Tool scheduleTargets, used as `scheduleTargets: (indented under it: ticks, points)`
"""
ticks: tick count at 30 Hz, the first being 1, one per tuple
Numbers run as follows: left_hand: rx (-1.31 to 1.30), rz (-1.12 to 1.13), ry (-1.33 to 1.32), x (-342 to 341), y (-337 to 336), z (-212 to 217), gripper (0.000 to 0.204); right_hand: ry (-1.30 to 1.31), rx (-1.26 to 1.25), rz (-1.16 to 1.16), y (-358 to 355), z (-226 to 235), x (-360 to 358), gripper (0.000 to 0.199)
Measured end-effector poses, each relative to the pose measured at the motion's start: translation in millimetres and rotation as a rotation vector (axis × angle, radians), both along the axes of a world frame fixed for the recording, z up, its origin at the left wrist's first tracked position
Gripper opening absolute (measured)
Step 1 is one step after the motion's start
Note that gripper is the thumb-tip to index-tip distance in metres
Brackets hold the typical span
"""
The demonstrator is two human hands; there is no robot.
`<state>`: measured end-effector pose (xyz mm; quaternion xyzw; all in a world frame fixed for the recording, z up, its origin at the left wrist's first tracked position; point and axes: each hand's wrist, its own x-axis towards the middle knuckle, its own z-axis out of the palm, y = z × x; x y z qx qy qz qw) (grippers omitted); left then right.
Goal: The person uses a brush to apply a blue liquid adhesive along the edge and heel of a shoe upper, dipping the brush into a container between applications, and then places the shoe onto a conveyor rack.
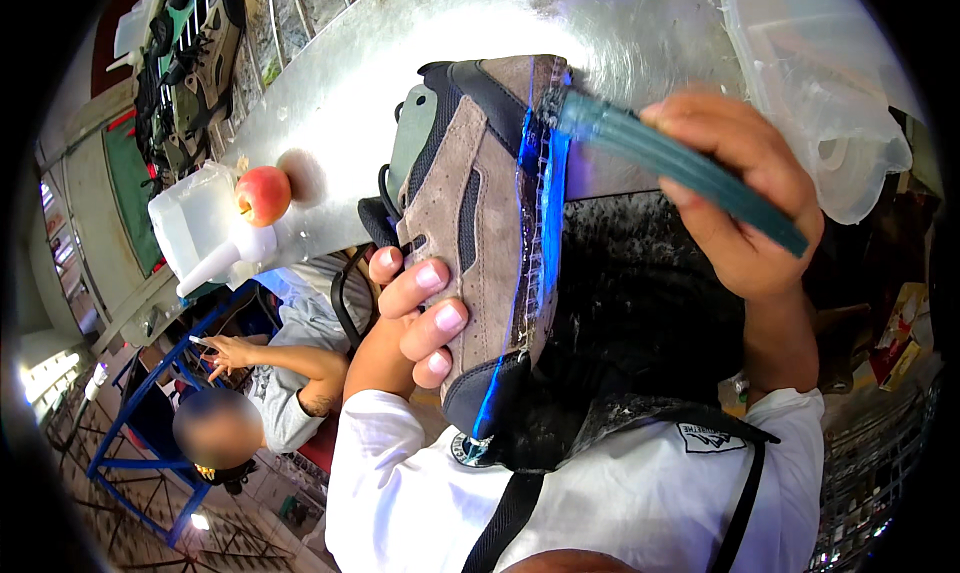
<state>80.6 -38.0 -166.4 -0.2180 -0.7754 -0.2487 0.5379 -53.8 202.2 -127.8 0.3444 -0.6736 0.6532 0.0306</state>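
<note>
My left hand [425,313] grips a taupe suede and black mesh shoe [460,183] near its toe, fingers wrapped over its side. The shoe lies tilted on its side, heel away from me and toe toward my body. A bright blue glowing band [552,213] runs along its lower edge, beside a line of stitches. In my right hand [750,178] is a brush with a ribbed teal handle [690,165], held between thumb and fingers. Its dark bristles touch the lower edge near the heel. A grey-green piece shows at the shoe's opening.
A shiny metal table [640,33] lies beyond the shoe. At left stand a white plastic bottle [190,218] and a red apple [262,195]. A translucent plastic container [820,93] is at right. Shoes hang on a rack [205,63]; another person [300,363] sits at lower left.
</note>
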Motion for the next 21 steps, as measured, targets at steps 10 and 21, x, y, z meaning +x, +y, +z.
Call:
scheduleTargets:
  ticks: [10,21]
  points:
    - [-0.172,-0.202,0.009,2.2,-33.2,-6.8,0.068,-0.294,-0.228,0.321,12.2,-16.0,37.0,0.039]
    - [-0.129,-0.079,-0.095,13.5,-8.4,7.7,0.058,-0.409,-0.186,0.246,21.7,21.4,67.6,0.026]
